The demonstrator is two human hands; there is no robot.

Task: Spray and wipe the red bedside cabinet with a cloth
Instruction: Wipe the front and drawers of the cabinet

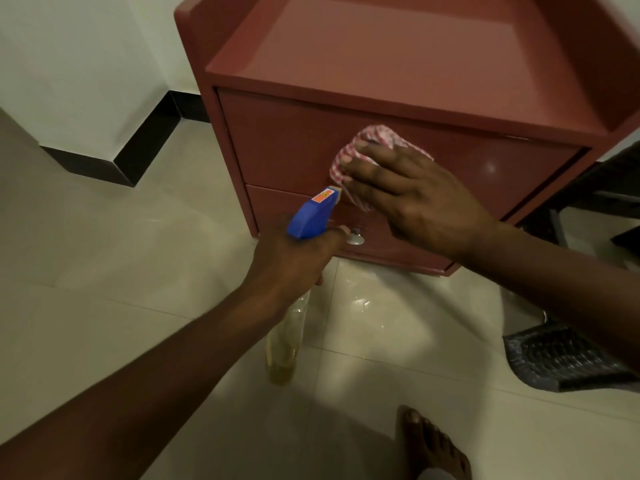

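Note:
The red bedside cabinet (284,147) stands ahead with two drawer fronts facing me. My right hand (415,199) presses a red-and-white checked cloth (375,138) flat against the upper drawer front, fingers spread over it. My left hand (294,254) grips the neck of a spray bottle (285,344) with a blue trigger head (313,213); its nozzle points at the drawers just left of the cloth. The clear bottle body hangs below my fist with yellowish liquid at its bottom. A round silver lock (356,239) shows on the lower drawer.
Pale floor tiles (104,254) surround the cabinet. A white wall corner with a black skirting (131,157) juts out at left. A dark woven mat (561,358) lies at right, under dark furniture (609,188). My bare foot (429,445) is at the bottom.

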